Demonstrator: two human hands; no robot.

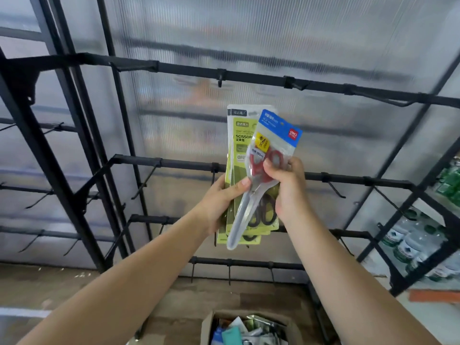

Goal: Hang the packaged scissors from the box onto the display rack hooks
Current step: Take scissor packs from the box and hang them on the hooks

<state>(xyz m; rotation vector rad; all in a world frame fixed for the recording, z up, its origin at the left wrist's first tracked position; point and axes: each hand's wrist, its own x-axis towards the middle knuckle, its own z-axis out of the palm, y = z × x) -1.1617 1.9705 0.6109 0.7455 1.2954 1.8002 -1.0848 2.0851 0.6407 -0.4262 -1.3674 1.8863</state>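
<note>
Translucent panelling backed a black display rack (249, 77) with bare hooks, before which green scissors packs (240, 145) were gripped by the left hand (221, 197) while a blue-topped pack (271, 145) was pinched by right hand (286, 185) fingers, apparently separated for hanging, above the box (249, 327).

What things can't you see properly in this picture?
- Green scissor packs, head view: how many the left hand holds, since they overlap behind the red scissors pack pinched by the right hand.
- Cardboard box: cut off by the bottom edge.
- Bottles at right: labels blurred.
</note>
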